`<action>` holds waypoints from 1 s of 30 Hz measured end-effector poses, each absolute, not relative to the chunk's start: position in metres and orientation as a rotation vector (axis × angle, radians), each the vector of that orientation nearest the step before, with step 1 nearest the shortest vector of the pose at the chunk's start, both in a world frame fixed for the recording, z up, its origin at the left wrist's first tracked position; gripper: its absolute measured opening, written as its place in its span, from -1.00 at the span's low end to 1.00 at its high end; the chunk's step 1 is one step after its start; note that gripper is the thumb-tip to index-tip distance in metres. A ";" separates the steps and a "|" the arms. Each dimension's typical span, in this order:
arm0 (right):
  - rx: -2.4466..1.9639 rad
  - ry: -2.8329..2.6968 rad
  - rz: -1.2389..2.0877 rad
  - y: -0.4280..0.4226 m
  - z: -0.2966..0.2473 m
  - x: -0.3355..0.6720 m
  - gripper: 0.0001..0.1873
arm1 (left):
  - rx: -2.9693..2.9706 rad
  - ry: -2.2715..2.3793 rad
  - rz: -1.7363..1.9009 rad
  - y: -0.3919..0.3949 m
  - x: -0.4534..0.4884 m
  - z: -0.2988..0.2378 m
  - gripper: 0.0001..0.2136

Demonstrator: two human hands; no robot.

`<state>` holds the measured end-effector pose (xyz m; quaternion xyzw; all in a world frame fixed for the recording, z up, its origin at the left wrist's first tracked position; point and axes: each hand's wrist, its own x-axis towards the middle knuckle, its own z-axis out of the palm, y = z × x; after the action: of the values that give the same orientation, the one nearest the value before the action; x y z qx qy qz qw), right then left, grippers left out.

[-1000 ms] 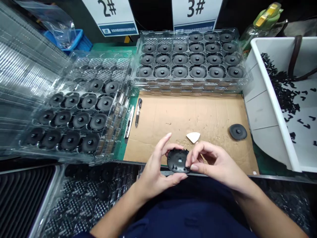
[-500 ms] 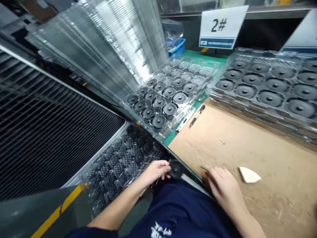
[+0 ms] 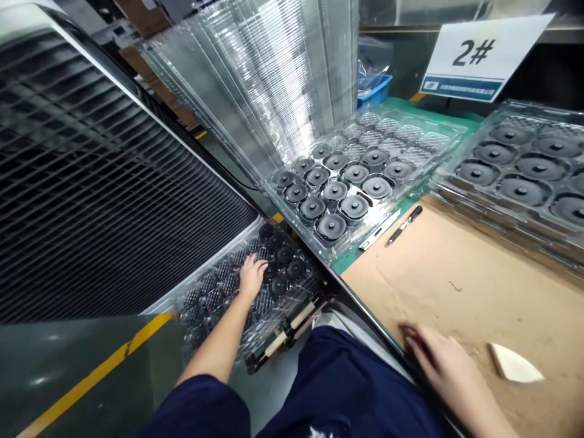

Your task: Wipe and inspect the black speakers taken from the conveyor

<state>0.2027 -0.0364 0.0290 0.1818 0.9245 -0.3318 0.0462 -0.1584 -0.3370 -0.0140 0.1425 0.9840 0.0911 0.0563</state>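
Note:
My left hand (image 3: 252, 277) reaches down over a clear plastic tray (image 3: 255, 313) on the lower left. Its thumb and fingers are closed on the edge of a round black disc (image 3: 270, 271), which sits at one of the tray's pockets. Several similar discs (image 3: 296, 269) fill the pockets beside it. At the near edge of the brown-covered table rests my right hand (image 3: 444, 359), fingers curled. Whatever its fingertips may hold is hidden. A cream-coloured wedge-shaped piece (image 3: 515, 364) lies to the right of that hand.
A tray of larger-looking discs (image 3: 335, 190) stands on the green mat (image 3: 349, 261), with tall stacked clear trays (image 3: 255, 79) behind. A pen (image 3: 404, 226) and a cutter knife (image 3: 379, 230) lie nearby. More filled trays (image 3: 524, 190) are stacked at right. A ribbed black panel (image 3: 114, 164) stands left.
My left hand has carried the black disc from beside my lap to the lower tray. The right hand stays at the table edge. The view has shifted.

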 end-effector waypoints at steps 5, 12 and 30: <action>0.611 3.095 -0.722 -0.014 0.040 0.228 -0.50 | 0.407 3.096 0.320 -0.358 -0.126 -0.013 -0.59; 1.343 3.073 -0.023 0.023 0.028 0.266 -0.19 | 0.940 2.878 0.856 -0.325 -0.048 0.006 -0.72; 1.427 2.892 -0.461 0.034 0.125 0.299 -0.51 | 2.745 1.248 1.132 -0.007 0.018 0.130 -0.70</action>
<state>0.2994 0.0337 0.1246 0.4374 0.8862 -0.1412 -0.0580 0.0181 -0.0072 0.1305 0.8516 0.3871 0.3512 -0.0398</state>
